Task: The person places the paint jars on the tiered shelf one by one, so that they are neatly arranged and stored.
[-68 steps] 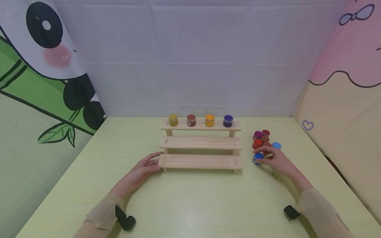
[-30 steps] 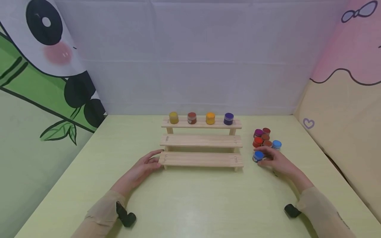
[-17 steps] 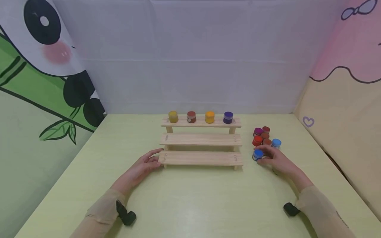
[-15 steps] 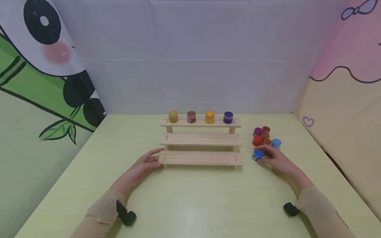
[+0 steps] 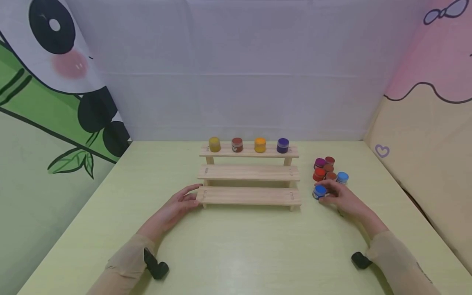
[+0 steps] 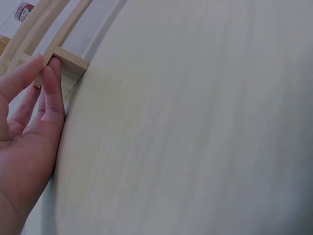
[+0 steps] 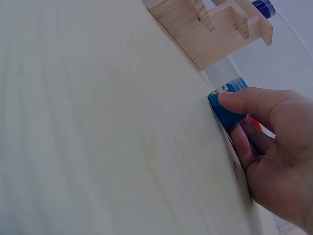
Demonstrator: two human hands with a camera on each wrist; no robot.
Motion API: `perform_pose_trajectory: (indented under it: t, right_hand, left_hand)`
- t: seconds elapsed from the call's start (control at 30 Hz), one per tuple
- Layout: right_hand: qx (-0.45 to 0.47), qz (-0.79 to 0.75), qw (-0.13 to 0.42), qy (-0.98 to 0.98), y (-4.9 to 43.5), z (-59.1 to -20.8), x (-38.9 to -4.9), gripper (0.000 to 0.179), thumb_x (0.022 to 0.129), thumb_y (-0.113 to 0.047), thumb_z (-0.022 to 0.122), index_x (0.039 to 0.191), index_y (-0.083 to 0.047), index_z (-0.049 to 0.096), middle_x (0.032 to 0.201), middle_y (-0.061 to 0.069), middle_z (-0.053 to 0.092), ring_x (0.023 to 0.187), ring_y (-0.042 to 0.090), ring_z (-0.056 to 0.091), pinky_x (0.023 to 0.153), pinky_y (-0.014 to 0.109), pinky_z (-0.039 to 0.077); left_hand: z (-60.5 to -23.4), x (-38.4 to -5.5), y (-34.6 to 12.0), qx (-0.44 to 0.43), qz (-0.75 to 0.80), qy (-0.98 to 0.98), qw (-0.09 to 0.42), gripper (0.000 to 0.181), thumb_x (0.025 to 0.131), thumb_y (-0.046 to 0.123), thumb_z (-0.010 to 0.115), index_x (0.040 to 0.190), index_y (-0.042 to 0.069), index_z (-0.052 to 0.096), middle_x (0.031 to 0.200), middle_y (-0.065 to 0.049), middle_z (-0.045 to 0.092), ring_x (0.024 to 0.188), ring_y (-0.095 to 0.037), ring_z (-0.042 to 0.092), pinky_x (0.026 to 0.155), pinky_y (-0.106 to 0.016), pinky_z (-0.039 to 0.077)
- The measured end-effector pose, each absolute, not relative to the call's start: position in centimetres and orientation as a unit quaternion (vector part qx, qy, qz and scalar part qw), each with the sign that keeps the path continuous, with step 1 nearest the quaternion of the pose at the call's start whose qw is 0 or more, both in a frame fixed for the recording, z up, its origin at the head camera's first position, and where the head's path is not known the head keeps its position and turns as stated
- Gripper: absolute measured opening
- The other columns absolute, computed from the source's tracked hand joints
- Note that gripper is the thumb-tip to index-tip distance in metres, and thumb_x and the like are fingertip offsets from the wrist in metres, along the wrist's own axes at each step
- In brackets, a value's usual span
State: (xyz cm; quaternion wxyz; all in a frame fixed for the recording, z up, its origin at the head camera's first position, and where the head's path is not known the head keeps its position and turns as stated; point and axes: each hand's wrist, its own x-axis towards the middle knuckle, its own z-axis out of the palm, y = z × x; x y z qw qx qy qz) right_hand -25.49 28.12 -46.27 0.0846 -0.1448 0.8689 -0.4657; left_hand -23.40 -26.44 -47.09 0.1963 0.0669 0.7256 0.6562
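Plainly, from the head view, the blue jar (image 5: 319, 191) is within the right hand (image 5: 346, 200), off its fingertips on the side facing the wooden rack (image 5: 248, 196), with thumb and fingers pinching it from near and far. Short and round, it sits upright, its axis vertical, to the right of the rack's lowest tier and roughly level with it, a gap of bare table (image 5: 236, 241) between. The rack's length runs left to right; at its far left end the left hand (image 5: 177, 211) holds the lowest tier, so the right hand is much the nearer to the jar. Behind the blue jar a small group crowds together, among them a red jar (image 5: 318, 174), a purple jar (image 5: 319, 163) and a light-blue jar (image 5: 342, 177). Four spaced jars stand on the top tier, and a pale cloth backdrop (image 5: 236, 82) closes the far side. In the left wrist view, thumb and fingers close narrowly about the board's end, near a leg. In the right wrist view, the thumb presses the blue jar's labelled side, fingers opposite; whether its base touches the table I cannot tell. The rack's end lies just beyond.
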Motion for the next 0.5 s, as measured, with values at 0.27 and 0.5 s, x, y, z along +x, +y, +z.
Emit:
perform_pose_trajectory:
  t: [0.27,0.5]
  right_hand:
    - [-0.145,-0.466,0.084,0.869,27.97,-46.15,-25.38,0.046,0.093,-0.018,0.069,0.134,-0.004,0.054,0.125,0.013,0.056,0.1,0.004,0.053,0.084,0.016,0.046]
    - [-0.154,-0.477,0.081,0.861,27.83,-45.99,-25.17,0.045,0.093,-0.015,0.068,0.134,-0.002,0.053,0.124,0.016,0.056,0.099,0.007,0.053,0.082,0.017,0.046]
  left_hand:
    - [-47.0,-23.35,-26.44,0.064,0.654,0.727,0.199,0.067,0.097,0.019,0.061,0.155,0.018,0.027,0.137,-0.004,0.056,0.118,-0.008,0.057,0.098,-0.019,0.043]
    - [-46.98,-23.26,-26.41,0.068,0.657,0.724,0.196,0.067,0.097,0.015,0.06,0.155,0.016,0.027,0.131,0.0,0.058,0.115,-0.008,0.058,0.097,-0.02,0.043]
